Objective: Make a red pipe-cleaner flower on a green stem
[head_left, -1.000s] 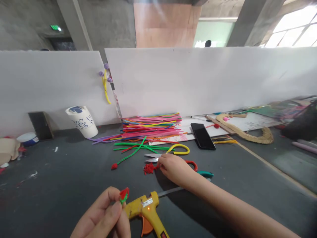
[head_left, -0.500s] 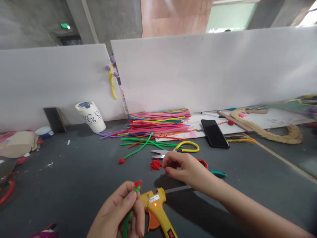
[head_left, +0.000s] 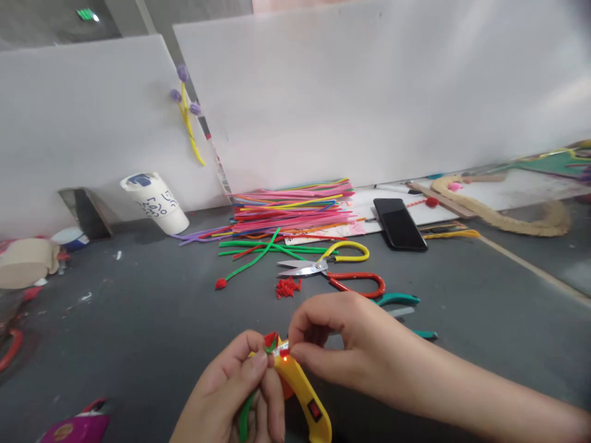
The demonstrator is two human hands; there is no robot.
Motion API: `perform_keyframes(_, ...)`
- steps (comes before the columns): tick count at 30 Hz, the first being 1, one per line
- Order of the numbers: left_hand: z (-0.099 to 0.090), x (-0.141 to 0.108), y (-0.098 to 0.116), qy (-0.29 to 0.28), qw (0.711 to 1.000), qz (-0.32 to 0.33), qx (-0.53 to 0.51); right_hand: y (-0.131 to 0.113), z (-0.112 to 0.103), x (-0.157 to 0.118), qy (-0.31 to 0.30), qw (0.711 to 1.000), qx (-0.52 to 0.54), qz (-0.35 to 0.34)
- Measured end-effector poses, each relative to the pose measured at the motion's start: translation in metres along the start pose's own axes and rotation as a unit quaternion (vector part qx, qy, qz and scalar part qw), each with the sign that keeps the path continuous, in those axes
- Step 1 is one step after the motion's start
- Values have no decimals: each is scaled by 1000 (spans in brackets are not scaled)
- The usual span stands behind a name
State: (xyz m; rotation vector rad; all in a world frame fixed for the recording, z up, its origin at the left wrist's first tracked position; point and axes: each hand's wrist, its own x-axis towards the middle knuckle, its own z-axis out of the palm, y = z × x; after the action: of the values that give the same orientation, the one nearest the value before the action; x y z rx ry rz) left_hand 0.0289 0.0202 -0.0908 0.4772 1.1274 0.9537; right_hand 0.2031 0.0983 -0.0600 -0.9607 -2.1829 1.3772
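- The red-and-green bud [head_left: 271, 341] sits at the thumb and index fingertips of the person's left hand [head_left: 231, 384], which pinches it; its long axis is too small to tell.
- A green stem [head_left: 246, 418] runs through that hand toward 7 o'clock from the bud.
- The right hand [head_left: 346, 338], thumb and forefinger pressed together, pinches a small red piece [head_left: 285, 352] near the bud, on its 3-to-4 o'clock side; the left hand is nearer, touching it.
- Beneath the fingers, a yellow glue gun [head_left: 302, 387] points its handle toward 5 o'clock.
- Red clippings [head_left: 287, 287] and scissors [head_left: 318, 267] lie toward 1 o'clock.
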Motion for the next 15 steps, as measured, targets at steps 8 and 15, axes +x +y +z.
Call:
perform_keyframes(8,6,-2,-5,35,998,6,48,-2,3,-2,16,993,-104,-47)
perform_keyframes(15,7,-2,-5,32,998,-5,50,0,7,-1,40,995,-88,-24)
